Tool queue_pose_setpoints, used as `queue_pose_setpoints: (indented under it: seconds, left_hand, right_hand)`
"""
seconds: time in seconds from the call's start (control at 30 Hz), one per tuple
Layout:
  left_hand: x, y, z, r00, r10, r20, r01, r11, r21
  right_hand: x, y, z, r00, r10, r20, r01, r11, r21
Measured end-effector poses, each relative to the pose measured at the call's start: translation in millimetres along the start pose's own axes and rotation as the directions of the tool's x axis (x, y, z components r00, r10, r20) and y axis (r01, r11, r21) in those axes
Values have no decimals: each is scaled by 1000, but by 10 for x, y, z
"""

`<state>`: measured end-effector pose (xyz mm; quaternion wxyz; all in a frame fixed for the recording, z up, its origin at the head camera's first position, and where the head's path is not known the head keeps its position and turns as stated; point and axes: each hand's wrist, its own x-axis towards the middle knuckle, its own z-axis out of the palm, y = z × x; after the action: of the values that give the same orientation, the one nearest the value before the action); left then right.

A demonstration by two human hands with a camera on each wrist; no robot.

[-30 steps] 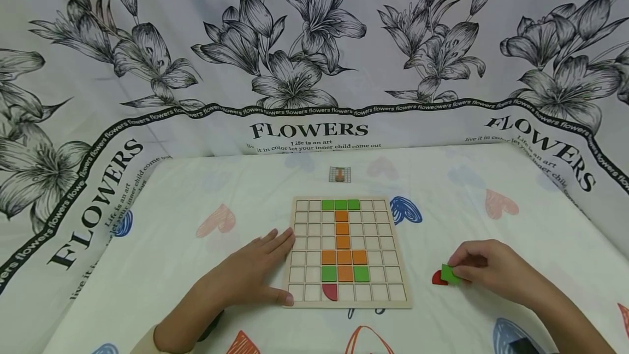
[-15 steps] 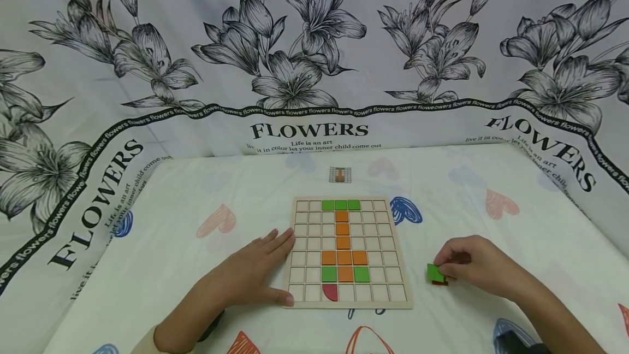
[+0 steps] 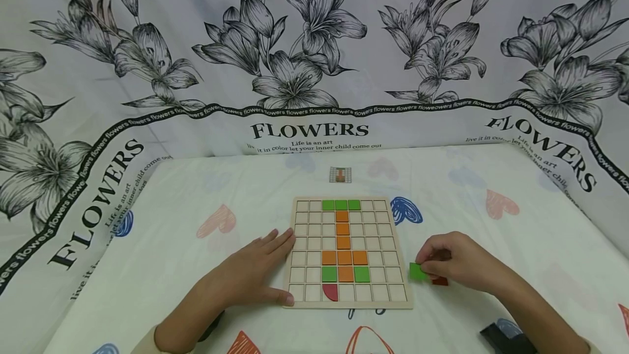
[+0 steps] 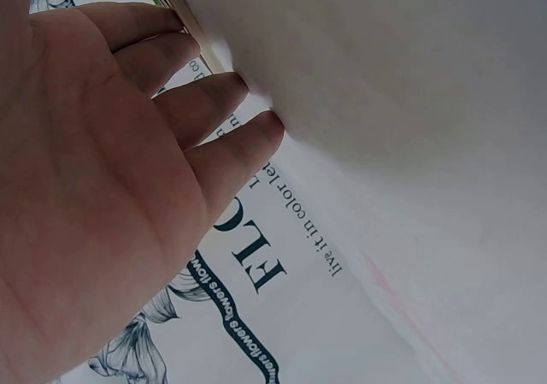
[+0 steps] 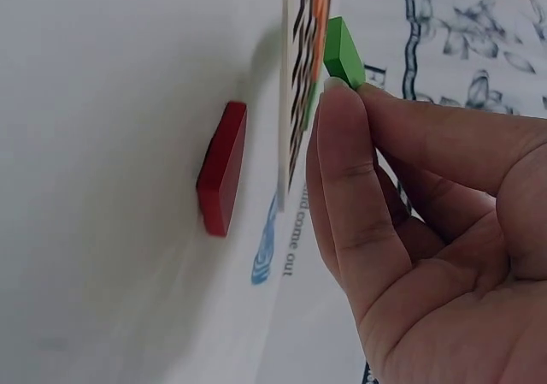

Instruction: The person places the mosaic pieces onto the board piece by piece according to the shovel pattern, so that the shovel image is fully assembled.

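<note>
A wooden grid board (image 3: 349,305) lies flat on the cloth. Green and orange square tiles fill some of its cells, and a red quarter-round tile (image 3: 331,292) sits in the nearest row. Against the board's left edge rests my left hand (image 3: 248,272), fingers extended and thumb at the near corner. Between thumb and fingertips my right hand (image 3: 464,264) pinches a green square tile (image 3: 417,272), just right of the board. Under that hand a red tile (image 3: 440,281) lies on the cloth, partly covered; the right wrist view shows this red tile (image 5: 224,170) apart from the fingers.
A small printed picture (image 3: 340,174) of a grid with a coloured figure lies beyond the board. The white cloth (image 3: 255,179) is printed with hearts, and a flower-patterned fabric (image 3: 314,86) rises behind it. A dark object (image 3: 506,338) shows beneath the right forearm.
My right hand has moved left with the green tile, from over the loose red tile to near the board's right edge. The left hand and board have stayed still.
</note>
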<state>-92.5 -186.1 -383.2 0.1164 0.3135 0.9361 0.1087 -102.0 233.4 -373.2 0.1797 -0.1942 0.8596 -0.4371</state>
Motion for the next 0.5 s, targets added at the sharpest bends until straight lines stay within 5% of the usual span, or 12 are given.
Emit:
queue_pose_setpoints:
  seconds: [0.5]
  left_hand:
    - [-3, -1, 2, 1000, -1, -1, 1, 1000, 3]
  right_hand:
    - [155, -156, 134, 999, -19, 37, 20, 1000, -18]
